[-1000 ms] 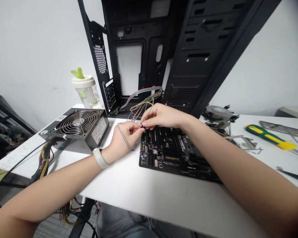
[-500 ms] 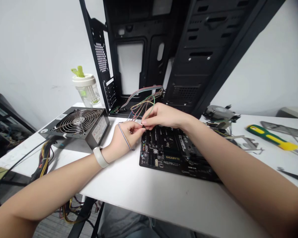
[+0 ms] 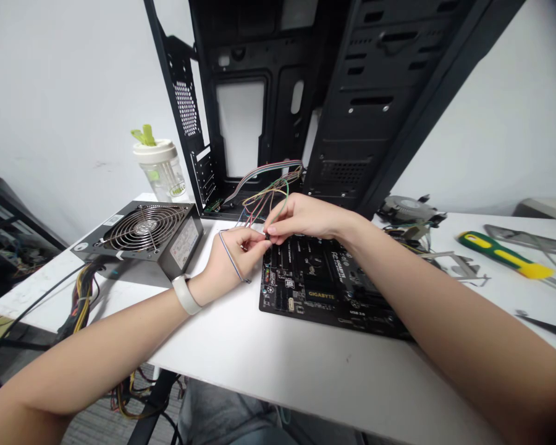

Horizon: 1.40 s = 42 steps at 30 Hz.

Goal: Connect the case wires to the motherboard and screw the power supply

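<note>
Gigabyte motherboard [image 3: 315, 289] lies outside the case [image 3: 380, 139]; left hand [image 3: 236, 254] and right hand [image 3: 301, 217] pinch a plug [image 3: 267, 236], maybe not in yet.

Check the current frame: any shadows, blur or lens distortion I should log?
Head view: a soft shadow lies on the white table in front of the motherboard; head view: the black case is dark inside; head view: the right forearm looks stretched and blurs into a dark lower-right corner; head view: the large GIGABYTE lettering reads, much finer print does not.
</note>
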Motion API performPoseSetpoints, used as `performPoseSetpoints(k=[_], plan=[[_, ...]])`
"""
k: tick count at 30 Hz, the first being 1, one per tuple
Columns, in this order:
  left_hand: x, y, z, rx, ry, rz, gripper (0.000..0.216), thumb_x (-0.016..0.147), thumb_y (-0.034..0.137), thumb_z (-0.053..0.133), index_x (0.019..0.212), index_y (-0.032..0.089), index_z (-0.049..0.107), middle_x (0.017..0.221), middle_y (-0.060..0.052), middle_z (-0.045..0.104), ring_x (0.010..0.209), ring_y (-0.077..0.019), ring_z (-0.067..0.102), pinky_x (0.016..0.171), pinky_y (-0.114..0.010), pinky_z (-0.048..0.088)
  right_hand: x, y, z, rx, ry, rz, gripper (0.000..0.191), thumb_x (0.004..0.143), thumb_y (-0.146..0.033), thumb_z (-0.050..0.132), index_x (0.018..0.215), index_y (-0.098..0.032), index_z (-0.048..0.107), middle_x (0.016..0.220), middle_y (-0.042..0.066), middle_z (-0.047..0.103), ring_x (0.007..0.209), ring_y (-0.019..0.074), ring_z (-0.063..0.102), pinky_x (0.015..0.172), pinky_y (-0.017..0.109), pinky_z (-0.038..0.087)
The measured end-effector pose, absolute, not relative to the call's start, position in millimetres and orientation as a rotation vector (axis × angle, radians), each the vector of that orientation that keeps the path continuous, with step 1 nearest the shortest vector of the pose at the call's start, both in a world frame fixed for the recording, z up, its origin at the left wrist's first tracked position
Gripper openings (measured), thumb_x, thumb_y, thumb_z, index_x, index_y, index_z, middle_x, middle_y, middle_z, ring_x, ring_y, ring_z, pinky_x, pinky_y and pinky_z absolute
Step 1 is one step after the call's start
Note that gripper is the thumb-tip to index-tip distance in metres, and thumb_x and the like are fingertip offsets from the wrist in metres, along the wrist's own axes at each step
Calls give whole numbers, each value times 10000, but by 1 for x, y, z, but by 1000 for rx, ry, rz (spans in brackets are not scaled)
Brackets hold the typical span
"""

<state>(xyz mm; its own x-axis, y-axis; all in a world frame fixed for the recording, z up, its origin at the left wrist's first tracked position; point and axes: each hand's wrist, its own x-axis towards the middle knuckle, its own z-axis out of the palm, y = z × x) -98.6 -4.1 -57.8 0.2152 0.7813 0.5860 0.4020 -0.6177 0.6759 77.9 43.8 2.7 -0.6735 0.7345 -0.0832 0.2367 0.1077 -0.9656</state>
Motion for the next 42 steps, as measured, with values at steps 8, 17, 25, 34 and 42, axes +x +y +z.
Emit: performPoseSetpoints(k=[8,17,25,34,42], plan=[[-100,-3,-60,2107,1149,1364,153,786,237,626,659,152,634,564,29,595,533,-90,507,546,-220,386,79,47,0,-942,-1983,1610,149,600,-231,793,722,-163,740,627,-7,694,593,88,619,604,212,514],[-99,-3,-58,2073,1173,1329,152,770,240,599,651,151,630,581,12,609,529,-96,494,547,-227,389,73,41,4,-945,-2068,1463,90,600,-201,742,683,-166,737,562,-30,649,559,72,574,560,191,476],[-100,-1,-61,2049,1195,1342,144,761,260,610,674,153,651,584,18,618,526,-94,491,540,-225,397,73,42,4,-957,-2072,1433,87,615,-192,731,700,-179,730,595,-27,655,590,91,592,625,228,505],[-99,-2,-60,2043,1180,1344,141,763,258,609,679,153,650,582,21,608,528,-91,490,540,-223,391,74,45,2,-977,-2031,1494,76,620,-197,737,691,-175,724,582,-24,655,575,92,592,637,241,511],[-99,-3,-58,2040,1183,1302,156,752,264,588,647,151,612,562,27,580,516,-87,469,536,-221,385,74,42,6,-969,-2145,1419,131,601,-207,731,728,-178,741,624,-22,667,620,100,594,629,231,494]])
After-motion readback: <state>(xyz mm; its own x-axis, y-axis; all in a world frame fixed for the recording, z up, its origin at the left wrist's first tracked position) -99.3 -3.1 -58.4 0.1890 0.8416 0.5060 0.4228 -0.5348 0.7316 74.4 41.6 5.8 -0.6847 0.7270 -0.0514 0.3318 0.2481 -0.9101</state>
